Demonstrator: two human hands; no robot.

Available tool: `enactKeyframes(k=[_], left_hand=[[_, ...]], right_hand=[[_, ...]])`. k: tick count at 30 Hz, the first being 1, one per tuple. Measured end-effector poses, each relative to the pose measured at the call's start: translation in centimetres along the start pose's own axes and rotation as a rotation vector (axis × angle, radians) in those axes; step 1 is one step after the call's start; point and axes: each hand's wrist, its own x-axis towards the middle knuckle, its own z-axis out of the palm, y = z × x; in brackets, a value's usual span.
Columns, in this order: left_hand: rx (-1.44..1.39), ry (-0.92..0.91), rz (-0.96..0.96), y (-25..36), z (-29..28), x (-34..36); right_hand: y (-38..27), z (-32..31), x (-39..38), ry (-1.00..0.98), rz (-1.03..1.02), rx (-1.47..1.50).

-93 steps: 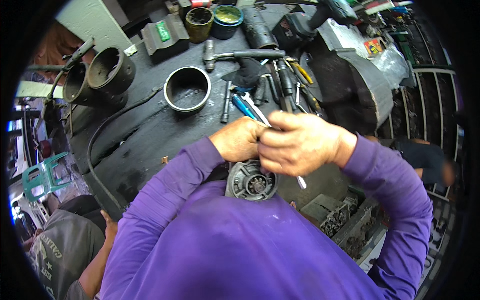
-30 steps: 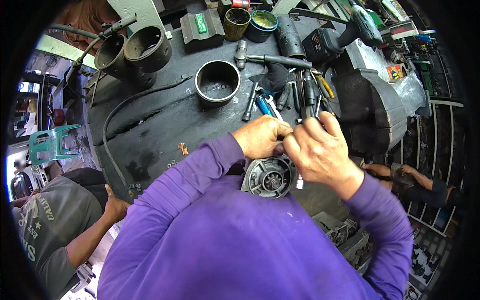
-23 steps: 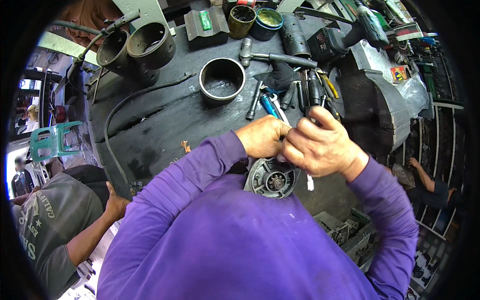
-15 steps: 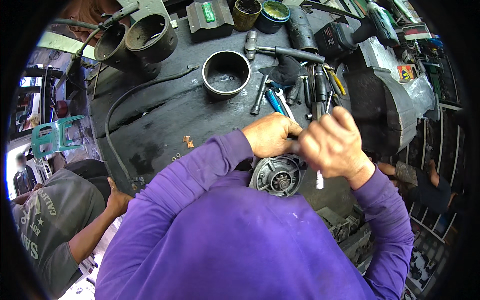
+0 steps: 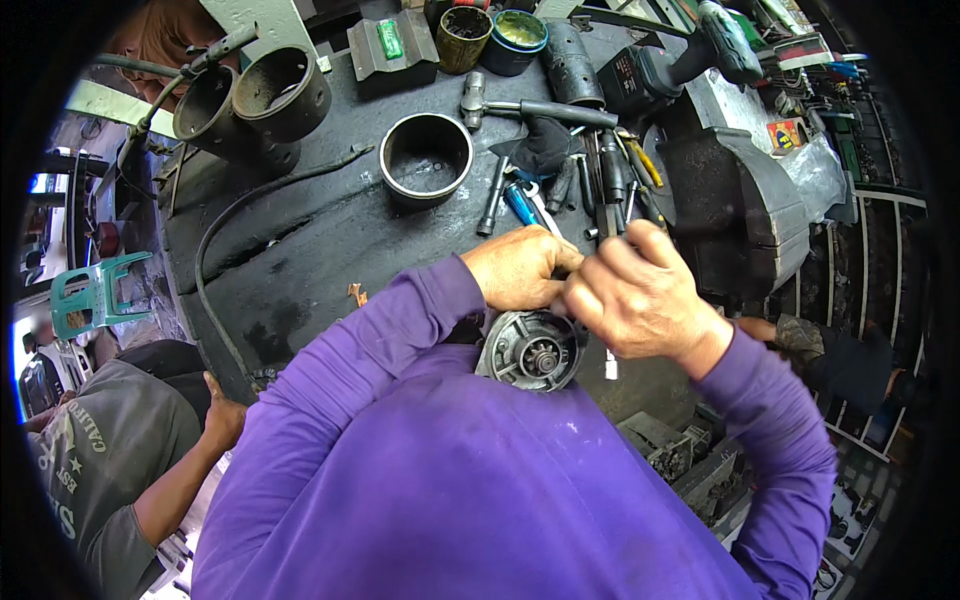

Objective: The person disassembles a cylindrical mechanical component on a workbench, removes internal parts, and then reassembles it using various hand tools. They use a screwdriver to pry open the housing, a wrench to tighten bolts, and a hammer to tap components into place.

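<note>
A round grey metal housing with a small toothed gear at its centre, which looks like a starter motor [image 5: 533,350], sits close against my purple shirt. My left hand [image 5: 520,268] is just above it, its fingers curled and pinched together; what they hold is hidden. Wrapped into a fist, my right hand [image 5: 640,300] grips a hand tool with a silver end [image 5: 611,366] that sticks out below the palm. The rest of that tool is covered, so its exact kind cannot be told. Both hands nearly meet at the housing's upper right edge.
Beyond my hands on the dark bench lie a ball-peen hammer [image 5: 530,108], blue-handled tool [image 5: 520,204], spanner [image 5: 543,208] and metal ring [image 5: 426,158]. A cordless drill [image 5: 690,60] is behind. At left, a hose [image 5: 215,225] curves near another person's hand [image 5: 226,415].
The whole view has shifted, so the bench items appear further left and slightly higher. Both hands stay at the housing, the right one still gripping the silver-ended tool.
</note>
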Motion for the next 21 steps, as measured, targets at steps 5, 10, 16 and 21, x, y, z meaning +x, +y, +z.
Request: enactKeyframes(k=[5, 10, 16, 21], left_hand=[[0.011, 0.056, 0.028, -0.4, 0.3, -0.3], [0.0, 0.145, 0.06, 0.0, 1.0, -0.3], [0.017, 0.109, 0.04, 0.9, 0.6, -0.1], [0.045, 0.088, 0.047, 0.0, 0.5, 0.0]], right_hand=[[2.0, 0.8, 0.6, 0.015, -0.094, 0.089], [-2.6, 1.3, 1.1, 0.079, 0.547, -0.094], [-4.2, 0.4, 1.3, -0.095, 0.752, -0.078], [-0.8, -0.7, 0.2, -0.106, 0.234, -0.002]])
